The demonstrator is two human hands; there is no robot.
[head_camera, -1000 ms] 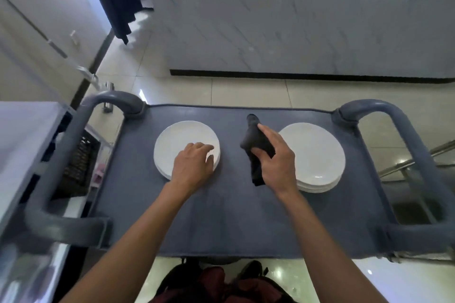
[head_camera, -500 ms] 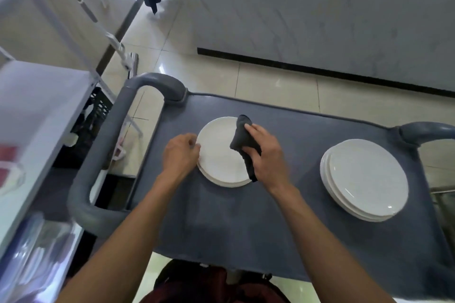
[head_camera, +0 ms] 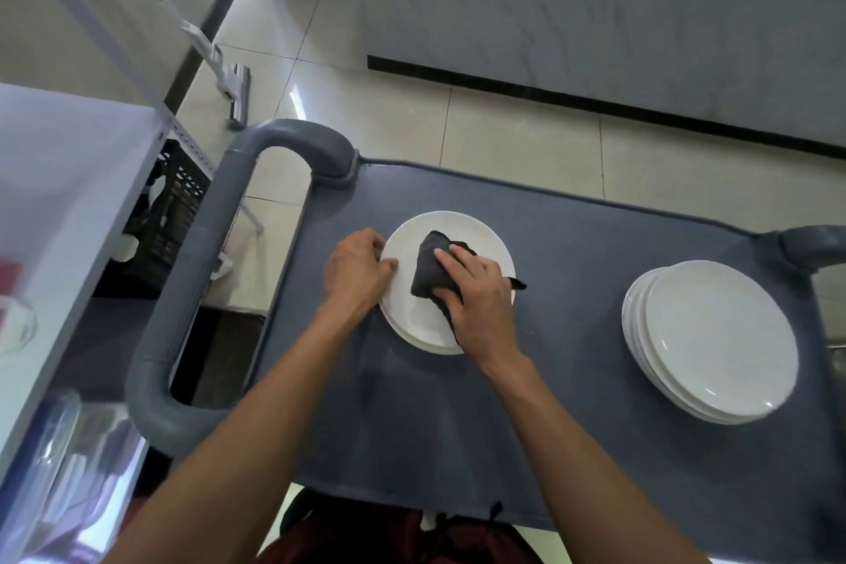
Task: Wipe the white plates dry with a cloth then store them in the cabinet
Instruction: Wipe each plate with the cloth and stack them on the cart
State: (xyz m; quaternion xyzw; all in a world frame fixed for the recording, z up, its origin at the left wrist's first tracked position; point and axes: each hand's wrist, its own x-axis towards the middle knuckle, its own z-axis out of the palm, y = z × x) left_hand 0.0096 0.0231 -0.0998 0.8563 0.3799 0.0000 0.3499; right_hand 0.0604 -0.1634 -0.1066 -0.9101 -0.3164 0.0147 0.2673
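A small stack of white plates (head_camera: 462, 229) lies on the left part of the grey cart top (head_camera: 572, 256). My right hand (head_camera: 474, 293) presses a dark grey cloth (head_camera: 430, 263) onto the top plate, fingers curled over the cloth. My left hand (head_camera: 357, 270) holds that stack at its left rim, thumb on the plate's edge. A second, taller stack of white plates (head_camera: 718, 339) sits on the cart's right side, untouched.
The cart has grey tubular handles at the left (head_camera: 183, 289) and at the right (head_camera: 815, 243). A white shelf unit (head_camera: 55, 206) stands to the left with a black crate (head_camera: 169, 206) below. Tiled floor (head_camera: 503, 128) and a marble wall lie beyond.
My right hand carried the cloth from the middle of the cart onto the left plate stack. My left hand shifted from the plate's top to its left rim. The camera view turned left.
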